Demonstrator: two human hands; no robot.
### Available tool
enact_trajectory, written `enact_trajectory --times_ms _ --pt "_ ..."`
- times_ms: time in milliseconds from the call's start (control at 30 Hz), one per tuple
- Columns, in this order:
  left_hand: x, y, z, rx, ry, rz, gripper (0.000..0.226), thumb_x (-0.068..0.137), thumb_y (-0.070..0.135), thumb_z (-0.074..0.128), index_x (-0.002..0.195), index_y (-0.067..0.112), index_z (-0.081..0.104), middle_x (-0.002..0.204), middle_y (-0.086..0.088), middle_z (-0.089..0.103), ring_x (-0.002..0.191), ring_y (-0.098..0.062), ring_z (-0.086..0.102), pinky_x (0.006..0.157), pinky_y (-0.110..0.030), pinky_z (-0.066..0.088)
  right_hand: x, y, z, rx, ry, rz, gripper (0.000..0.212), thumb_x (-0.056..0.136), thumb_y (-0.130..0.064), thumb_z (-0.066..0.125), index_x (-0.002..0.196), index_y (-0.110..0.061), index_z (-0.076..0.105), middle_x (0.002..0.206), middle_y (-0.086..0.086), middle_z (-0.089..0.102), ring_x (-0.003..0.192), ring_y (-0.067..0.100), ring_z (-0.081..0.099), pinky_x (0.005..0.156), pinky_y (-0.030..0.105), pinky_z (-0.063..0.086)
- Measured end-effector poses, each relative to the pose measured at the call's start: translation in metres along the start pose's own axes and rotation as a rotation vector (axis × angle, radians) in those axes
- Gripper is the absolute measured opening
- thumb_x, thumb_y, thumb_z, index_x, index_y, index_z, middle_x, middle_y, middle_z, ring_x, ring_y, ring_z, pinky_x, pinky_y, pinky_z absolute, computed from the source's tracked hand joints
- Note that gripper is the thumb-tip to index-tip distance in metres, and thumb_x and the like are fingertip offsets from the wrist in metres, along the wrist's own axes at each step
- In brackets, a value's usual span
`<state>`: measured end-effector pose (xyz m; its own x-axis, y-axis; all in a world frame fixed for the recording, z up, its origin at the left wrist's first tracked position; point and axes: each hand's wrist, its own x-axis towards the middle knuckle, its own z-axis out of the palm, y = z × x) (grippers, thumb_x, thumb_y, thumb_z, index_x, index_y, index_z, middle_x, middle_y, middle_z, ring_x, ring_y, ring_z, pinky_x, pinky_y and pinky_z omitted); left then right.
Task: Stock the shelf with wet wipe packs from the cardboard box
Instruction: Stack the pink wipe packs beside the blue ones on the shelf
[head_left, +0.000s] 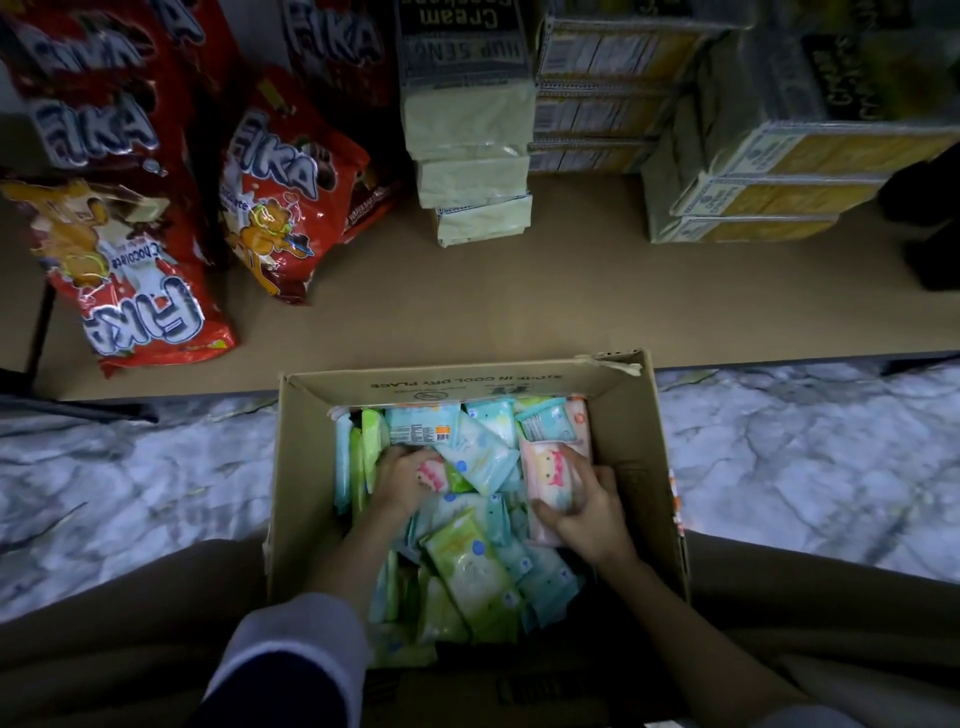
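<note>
Both your hands are down inside the open cardboard box (636, 447), which sits on the marbled floor (805, 467) between your knees, its far flap against the edge of the low brown shelf (519, 301). Your right hand (589, 512) has its fingers curled round a pink wet wipe pack (550, 475) — thumb on the near end, fingertips over the far right edge — and the pack stands tilted against the box's right wall. Your left hand (400, 478) is bent over a second pink pack (432, 475), fingers curled onto its left side; most of that pack is hidden under them, so how firm the hold is you cannot tell from here. Between your two sets of fingers lies a pale blue pack (475, 452), slanted, and just nearer than your knuckles a green pack (470, 566) lies on the loose heap of blue and green packs filling the box. Beyond your fingertips, on the shelf, red Fika snack bags (291, 208) lean at the left, and stacks of cream cracker packs (470, 171) and yellow cartons (769, 182) stand toward the right — none of the wipes is on the shelf.
</note>
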<state>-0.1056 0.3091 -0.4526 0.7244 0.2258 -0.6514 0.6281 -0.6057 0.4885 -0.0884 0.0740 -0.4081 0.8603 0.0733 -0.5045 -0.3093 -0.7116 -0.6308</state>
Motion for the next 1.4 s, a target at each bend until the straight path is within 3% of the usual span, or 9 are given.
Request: enact_trajectory --times_ms 133,300,467,767,833,967,1100,1233,1400 --pt "0.003 -0.002 -0.005 0.002 -0.101 0.010 0.051 0.080 -0.001 0.065 0.126 0.019 0.057 0.133 -0.018 0.035 0.121 -0.035 0.041 0.106 -0.030 0.034 -0.003 0.003 0.000 -0.022 -0.023 0.007 0.077 0.070 -0.022 0.078 0.137 -0.030 0.041 0.119 0.013 0.039 0.112 0.032 0.052 0.091 0.028 0.044" --pt "0.000 -0.002 0.000 -0.021 -0.125 0.001 0.048 0.081 0.003 0.066 0.125 0.020 0.056 0.127 -0.016 0.054 0.113 -0.031 0.053 0.091 -0.027 0.044 -0.004 0.005 0.003 -0.043 -0.034 0.019 0.078 0.070 -0.024 0.079 0.137 -0.030 0.040 0.119 0.012 0.040 0.111 0.033 0.054 0.093 0.031 0.046" --pt "-0.011 -0.008 -0.004 -0.099 -0.148 0.116 0.041 0.070 0.004 0.076 0.102 0.023 0.061 0.117 -0.018 0.054 0.110 -0.035 0.053 0.087 -0.031 0.047 -0.004 0.001 0.004 -0.055 -0.036 0.016 0.078 0.071 -0.025 0.078 0.138 -0.031 0.039 0.121 0.014 0.039 0.112 0.034 0.052 0.095 0.031 0.044" --pt "-0.052 0.011 -0.074 -0.057 -0.113 0.180 0.051 0.071 -0.009 0.067 0.116 0.011 0.056 0.109 -0.005 0.053 0.103 -0.016 0.049 0.068 -0.018 0.039 -0.016 -0.050 -0.022 -0.151 -0.025 -0.208 0.084 0.060 -0.042 0.073 0.136 -0.033 0.040 0.130 0.015 0.038 0.116 0.030 0.049 0.099 0.028 0.041" --pt "-0.068 0.027 -0.096 -0.053 -0.076 0.201 0.046 0.071 -0.007 0.068 0.111 0.014 0.057 0.101 -0.006 0.050 0.092 -0.015 0.048 0.058 -0.013 0.035 -0.024 -0.069 -0.034 -0.150 -0.010 -0.271 0.084 0.055 -0.045 0.068 0.135 -0.033 0.043 0.125 0.011 0.040 0.115 0.026 0.048 0.096 0.022 0.039" --pt "-0.108 0.064 -0.137 -0.071 0.026 0.306 0.042 0.067 -0.001 0.074 0.102 0.017 0.060 0.100 -0.002 0.055 0.093 -0.017 0.051 0.068 -0.018 0.037 -0.048 -0.112 -0.071 -0.191 0.044 -0.422 0.081 0.054 -0.038 0.066 0.133 -0.029 0.046 0.105 0.001 0.038 0.104 0.026 0.052 0.082 0.007 0.029" --pt "-0.159 0.102 -0.177 -0.150 0.085 0.441 0.041 0.069 -0.005 0.073 0.099 0.017 0.056 0.101 0.001 0.051 0.089 -0.014 0.050 0.053 -0.004 0.038 -0.077 -0.151 -0.118 -0.254 0.114 -0.574 0.088 0.050 -0.055 0.053 0.134 -0.031 0.044 0.105 -0.002 0.036 0.102 0.024 0.052 0.079 0.014 0.033" --pt "-0.217 0.131 -0.219 -0.232 0.192 0.564 0.040 0.072 -0.001 0.074 0.100 0.021 0.056 0.105 0.001 0.054 0.081 -0.010 0.054 0.047 -0.010 0.042 -0.110 -0.185 -0.166 -0.305 0.152 -0.709 0.074 0.071 -0.035 0.072 0.137 -0.033 0.038 0.113 -0.005 0.031 0.107 0.017 0.046 0.079 0.018 0.037" --pt "-0.282 0.156 -0.267 -0.253 0.372 0.787 0.039 0.075 0.008 0.074 0.095 0.036 0.055 0.111 0.008 0.055 0.096 -0.008 0.056 0.069 -0.023 0.051 -0.145 -0.222 -0.212 -0.306 0.309 -0.902 0.071 0.069 -0.046 0.064 0.135 -0.038 0.039 0.119 -0.008 0.033 0.106 0.006 0.041 0.074 0.009 0.035"
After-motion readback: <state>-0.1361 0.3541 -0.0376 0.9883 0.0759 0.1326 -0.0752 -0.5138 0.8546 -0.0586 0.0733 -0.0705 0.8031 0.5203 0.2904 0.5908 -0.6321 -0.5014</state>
